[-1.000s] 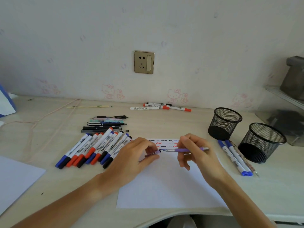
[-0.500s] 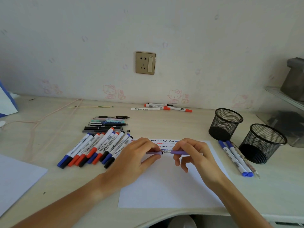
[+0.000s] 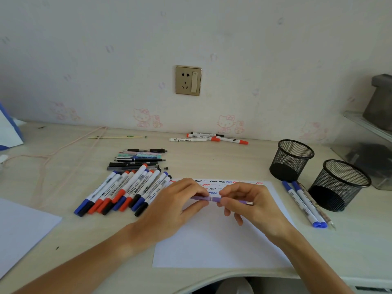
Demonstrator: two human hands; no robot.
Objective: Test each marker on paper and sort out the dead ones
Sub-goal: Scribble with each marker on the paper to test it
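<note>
A purple pen lies level between both hands above the white test paper. My left hand pinches its capped left end, and my right hand grips the barrel; cap and barrel meet with no gap. Squiggles in black, red and blue run along the paper's far edge. A fan of whiteboard markers with blue, red and black caps lies left of the paper. Thinner pens are stacked behind them.
Two black mesh cups stand at the right, with two blue markers and a thin pen beside them. Several markers lie by the wall. Another white sheet is at the left; a pink cord crosses the desk.
The purple cap in my left hand and the barrel in my right hand have come together; the gap and bare tip seen earlier are gone. Both hands shifted slightly closer.
</note>
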